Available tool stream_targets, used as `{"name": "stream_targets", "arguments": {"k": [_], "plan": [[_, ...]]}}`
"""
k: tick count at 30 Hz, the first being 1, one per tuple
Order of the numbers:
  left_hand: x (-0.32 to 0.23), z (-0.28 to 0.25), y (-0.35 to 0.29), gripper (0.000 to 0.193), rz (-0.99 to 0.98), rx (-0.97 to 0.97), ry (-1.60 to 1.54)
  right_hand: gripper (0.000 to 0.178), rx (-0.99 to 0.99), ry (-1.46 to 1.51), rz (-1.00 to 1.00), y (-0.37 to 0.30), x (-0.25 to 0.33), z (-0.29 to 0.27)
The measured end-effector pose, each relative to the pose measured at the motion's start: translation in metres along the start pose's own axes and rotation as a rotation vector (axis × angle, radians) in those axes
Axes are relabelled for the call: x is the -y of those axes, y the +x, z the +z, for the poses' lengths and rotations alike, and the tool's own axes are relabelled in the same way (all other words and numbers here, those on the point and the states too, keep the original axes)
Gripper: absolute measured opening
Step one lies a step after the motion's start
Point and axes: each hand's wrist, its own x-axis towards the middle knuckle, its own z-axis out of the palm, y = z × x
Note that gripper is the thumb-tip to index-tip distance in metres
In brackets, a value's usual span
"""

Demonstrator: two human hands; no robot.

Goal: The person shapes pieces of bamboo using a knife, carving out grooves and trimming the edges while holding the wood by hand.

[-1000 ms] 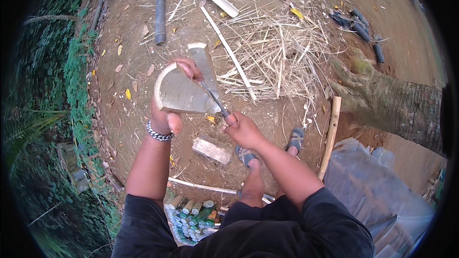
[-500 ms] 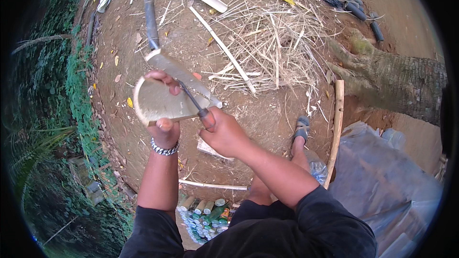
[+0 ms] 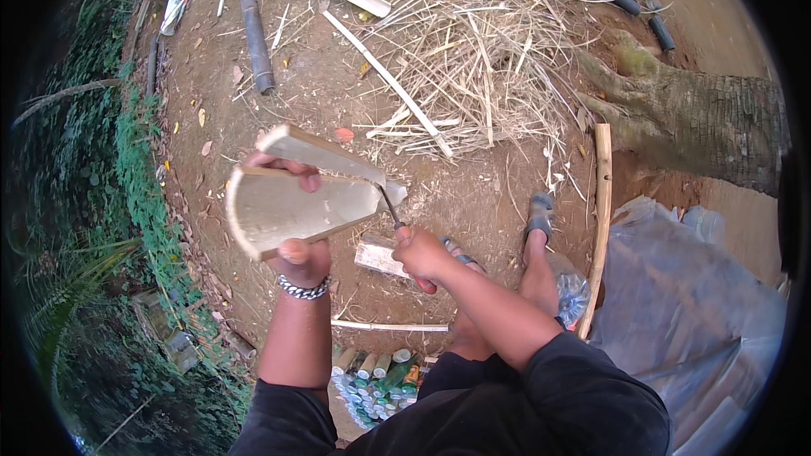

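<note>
A wide split bamboo piece [image 3: 308, 207], pale inside, lies across my left hand [image 3: 300, 257]. My thumb is on its near edge, and my fingers curl over the far edge. Just beyond it a narrower bamboo strip [image 3: 321, 152] runs alongside, with a gap at the left end closing toward the right; whether the two are still joined cannot be told. My right hand [image 3: 420, 253] is closed round the reddish handle of a knife [image 3: 391, 207]. Its thin dark blade, slightly curved, reaches up to the right ends of the bamboo pieces.
A pale wood block [image 3: 382, 255] lies below the knife. Ahead are a pile of bamboo shavings [image 3: 481, 76], a long strip [image 3: 389, 84] and a dark bamboo tube [image 3: 257, 34]. A tree trunk [image 3: 701, 118], a pole [image 3: 598, 228] and plastic sheeting [image 3: 684, 287] lie right; bottles [image 3: 376, 393] sit near me.
The knife has moved right along the bamboo, from the middle to the right ends. The bamboo has turned, and the gap between the wide piece and the strip shows more plainly.
</note>
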Motion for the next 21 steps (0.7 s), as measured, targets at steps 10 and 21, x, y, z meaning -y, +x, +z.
{"name": "stream_targets", "arguments": {"k": [10,21], "plan": [[-0.003,-0.026,-0.013,0.094,0.049,0.147,-0.034,0.032,-0.184,-0.661,-0.087,0.01,-0.036,-0.035],[0.004,0.008,-0.014,0.09,0.086,0.182,-0.142,0.026,-0.081,-0.342,-0.11,0.01,-0.047,-0.05]]}}
